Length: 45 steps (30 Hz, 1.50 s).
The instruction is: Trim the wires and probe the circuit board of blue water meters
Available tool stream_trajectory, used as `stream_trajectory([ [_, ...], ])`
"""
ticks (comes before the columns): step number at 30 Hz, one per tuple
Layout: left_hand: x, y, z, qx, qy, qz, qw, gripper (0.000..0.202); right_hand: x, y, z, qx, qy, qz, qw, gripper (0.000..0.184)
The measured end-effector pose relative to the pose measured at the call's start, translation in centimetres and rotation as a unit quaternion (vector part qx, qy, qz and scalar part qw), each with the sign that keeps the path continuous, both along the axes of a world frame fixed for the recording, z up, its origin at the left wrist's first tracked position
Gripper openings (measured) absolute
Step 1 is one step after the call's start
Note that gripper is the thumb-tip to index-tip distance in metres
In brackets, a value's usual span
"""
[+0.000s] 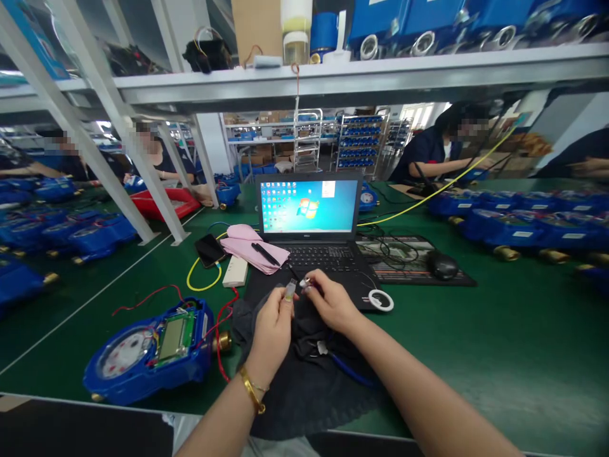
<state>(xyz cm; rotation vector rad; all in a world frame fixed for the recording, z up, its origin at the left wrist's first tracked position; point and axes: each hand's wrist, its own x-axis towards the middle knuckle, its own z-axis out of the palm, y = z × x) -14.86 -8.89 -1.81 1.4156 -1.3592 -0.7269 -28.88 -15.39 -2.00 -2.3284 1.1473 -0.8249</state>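
My left hand [272,330] and my right hand [330,303] meet in front of the laptop [311,235]. Each pinches a small pale connector on a thin wire [297,287], held tip to tip above a dark cloth [304,374]. A gold bracelet circles my left wrist. A blue cable runs under my right wrist across the cloth. An opened blue water meter [150,352] with a dial, a small display and red wires lies to the left of my left hand.
A pink cloth with a pen [252,249], a black phone [209,249], a white power strip [235,271] and a yellow cable lie left of the laptop. A mouse [441,264] sits on a pad at right. Rows of blue meters line both sides. Other people work behind.
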Motion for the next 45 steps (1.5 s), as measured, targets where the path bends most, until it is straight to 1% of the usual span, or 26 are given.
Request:
stream_trajectory([
  [2,0.2,0.0,-0.4,-0.006,-0.03,0.014,0.999,0.025,-0.4,-0.3,0.1,0.011,-0.024,-0.011,1.0,0.019],
  [5,0.4,0.3,-0.8,-0.015,-0.059,0.04,0.997,0.026,-0.5,-0.2,0.1,0.015,-0.031,-0.026,0.999,0.021],
  [8,0.6,0.7,-0.9,-0.027,-0.083,0.046,0.995,0.023,-0.2,0.2,-0.1,0.003,-0.008,-0.04,0.999,0.022],
  [11,0.7,0.9,-0.8,-0.038,-0.11,0.053,0.992,0.017,0.0,0.5,-0.3,-0.03,0.038,-0.056,0.997,0.022],
  [13,0.8,1.0,-0.8,-0.045,-0.128,0.052,0.989,0.015,0.0,0.5,-0.5,-0.052,0.056,-0.053,0.996,0.022],
  [17,1.2,0.9,-0.9,-0.082,-0.166,0.037,0.982,0.021,0.0,0.6,-0.7,-0.079,0.067,-0.038,0.994,0.022],
  [21,1.3,0.9,-1.2,-0.107,-0.191,0.066,0.974,0.022,0.0,0.8,-0.6,-0.075,0.072,-0.022,0.994,0.019],
  [26,1.3,1.0,-1.2,-0.106,-0.205,0.077,0.97,0.022,0.2,1.0,-0.5,-0.062,0.069,0.008,0.996,0.017],
  [34,1.3,0.9,-1.3,-0.099,-0.201,0.072,0.972,0.022,0.3,1.1,-0.5,-0.054,0.045,0.013,0.997,0.016],
  [40,1.4,0.9,-1.4,-0.092,-0.204,0.073,0.972,0.022,0.2,1.2,-0.2,-0.046,0.028,0.07,0.996,0.012],
  [42,1.4,0.9,-1.4,-0.093,-0.207,0.074,0.971,0.022,0.2,1.1,-0.3,-0.047,0.027,0.068,0.996,0.013],
  [45,1.3,0.8,-1.5,-0.093,-0.211,0.072,0.97,0.022,0.3,0.9,-0.5,-0.041,0.028,0.036,0.998,0.015],
])
